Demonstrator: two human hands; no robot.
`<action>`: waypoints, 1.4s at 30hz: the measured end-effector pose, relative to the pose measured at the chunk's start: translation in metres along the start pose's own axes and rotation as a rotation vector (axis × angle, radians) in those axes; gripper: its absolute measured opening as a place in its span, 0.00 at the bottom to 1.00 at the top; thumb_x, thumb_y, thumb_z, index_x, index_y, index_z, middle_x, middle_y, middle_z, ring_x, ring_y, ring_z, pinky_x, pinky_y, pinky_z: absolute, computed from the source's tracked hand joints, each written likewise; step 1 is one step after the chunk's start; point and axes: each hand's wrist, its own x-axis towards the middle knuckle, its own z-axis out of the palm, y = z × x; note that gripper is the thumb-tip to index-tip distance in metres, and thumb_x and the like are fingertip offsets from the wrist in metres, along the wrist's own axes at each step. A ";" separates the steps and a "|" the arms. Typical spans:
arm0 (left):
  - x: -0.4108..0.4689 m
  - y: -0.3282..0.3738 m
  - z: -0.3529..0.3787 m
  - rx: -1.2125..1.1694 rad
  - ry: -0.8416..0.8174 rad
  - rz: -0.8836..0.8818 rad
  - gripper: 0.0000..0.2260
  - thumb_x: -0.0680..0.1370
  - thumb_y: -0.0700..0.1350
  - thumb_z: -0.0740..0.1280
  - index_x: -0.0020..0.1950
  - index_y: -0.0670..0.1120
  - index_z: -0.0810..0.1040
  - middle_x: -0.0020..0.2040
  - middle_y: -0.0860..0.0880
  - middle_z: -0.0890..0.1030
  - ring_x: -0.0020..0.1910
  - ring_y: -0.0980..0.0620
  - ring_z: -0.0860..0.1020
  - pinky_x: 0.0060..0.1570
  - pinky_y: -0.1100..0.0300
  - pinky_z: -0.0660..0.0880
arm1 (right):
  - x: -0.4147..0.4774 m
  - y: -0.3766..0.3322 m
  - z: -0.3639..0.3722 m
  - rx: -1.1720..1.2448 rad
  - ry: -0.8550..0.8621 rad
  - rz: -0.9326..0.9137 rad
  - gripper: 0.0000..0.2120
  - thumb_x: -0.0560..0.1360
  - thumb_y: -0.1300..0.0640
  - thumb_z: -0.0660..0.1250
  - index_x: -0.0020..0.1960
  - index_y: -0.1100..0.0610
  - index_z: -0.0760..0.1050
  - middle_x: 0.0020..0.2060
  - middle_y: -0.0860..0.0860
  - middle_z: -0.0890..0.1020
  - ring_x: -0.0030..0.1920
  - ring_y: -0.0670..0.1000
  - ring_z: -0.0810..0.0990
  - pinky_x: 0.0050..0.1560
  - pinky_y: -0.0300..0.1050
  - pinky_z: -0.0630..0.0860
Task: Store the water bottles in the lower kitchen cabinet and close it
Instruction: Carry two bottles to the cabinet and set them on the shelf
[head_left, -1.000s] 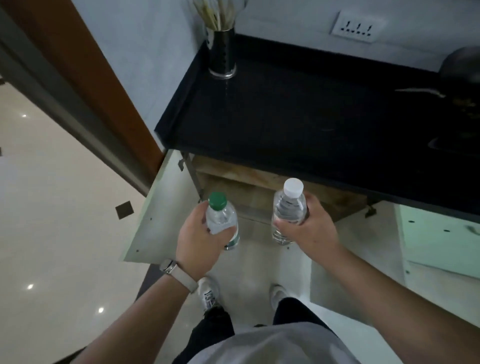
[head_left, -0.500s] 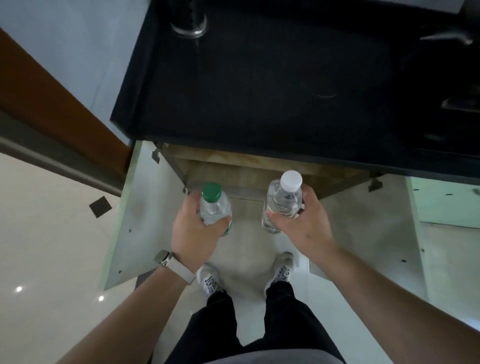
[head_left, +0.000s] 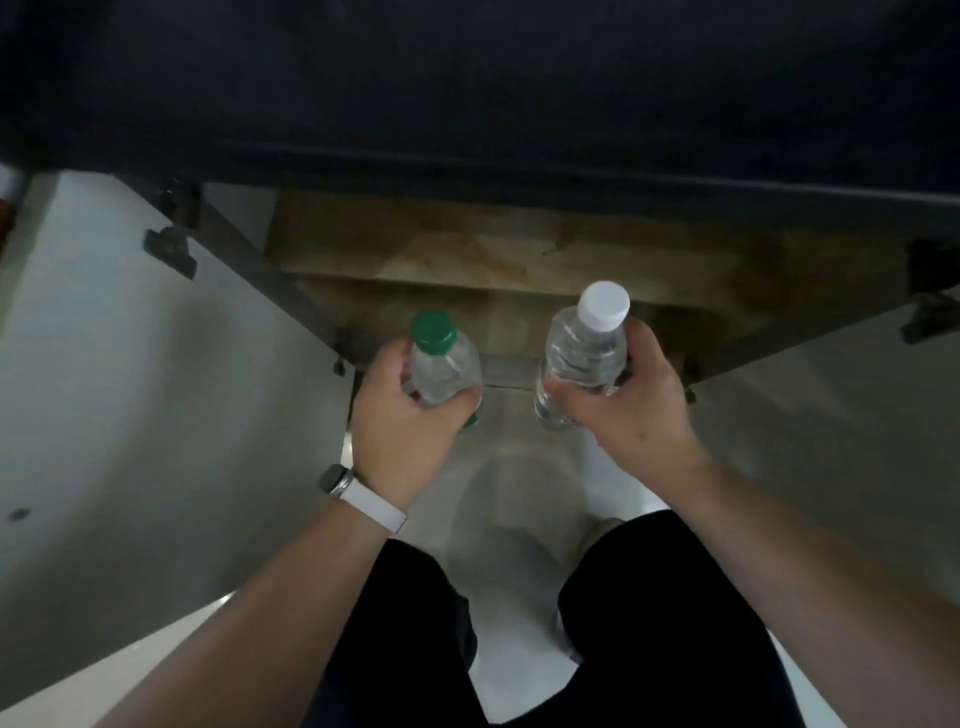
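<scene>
My left hand (head_left: 405, 431) grips a clear water bottle with a green cap (head_left: 439, 358), held upright. My right hand (head_left: 628, 410) grips a taller clear bottle with a white cap (head_left: 587, 343), also upright. Both bottles hover side by side just in front of the open lower cabinet (head_left: 467, 260), whose wooden shelf shows under the black countertop (head_left: 467, 93). The cabinet's left door (head_left: 156, 389) and right door (head_left: 831, 415) both stand wide open on either side of my arms.
Dark hinges sit on the left door (head_left: 171, 252) and right door (head_left: 930, 317). My legs in black trousers (head_left: 415, 639) stand on the pale floor (head_left: 514, 499) between the doors. A white-strapped watch (head_left: 358, 493) is on my left wrist.
The view has dropped lower and closer to the cabinet; the countertop now fills the top. Both bottles stay gripped and have moved nearer the cabinet opening.
</scene>
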 end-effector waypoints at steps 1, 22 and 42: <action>0.007 -0.016 0.012 0.004 0.005 0.016 0.24 0.61 0.56 0.79 0.53 0.70 0.75 0.52 0.61 0.83 0.52 0.60 0.82 0.50 0.58 0.80 | 0.008 0.017 0.006 0.012 0.002 -0.009 0.30 0.61 0.40 0.78 0.53 0.24 0.64 0.51 0.27 0.76 0.51 0.31 0.77 0.36 0.24 0.73; 0.123 -0.087 0.096 -0.197 -0.001 0.421 0.20 0.67 0.49 0.79 0.58 0.54 0.81 0.52 0.54 0.85 0.50 0.53 0.84 0.46 0.57 0.80 | 0.124 0.121 0.036 0.293 0.130 -0.363 0.29 0.63 0.51 0.78 0.61 0.42 0.70 0.52 0.36 0.81 0.52 0.38 0.81 0.43 0.27 0.75; 0.197 0.000 0.125 -0.140 0.018 0.527 0.22 0.69 0.52 0.79 0.61 0.59 0.79 0.53 0.65 0.83 0.53 0.66 0.81 0.49 0.66 0.80 | 0.217 0.076 0.002 0.347 0.232 -0.363 0.25 0.66 0.50 0.78 0.57 0.37 0.71 0.44 0.26 0.79 0.45 0.28 0.78 0.35 0.21 0.71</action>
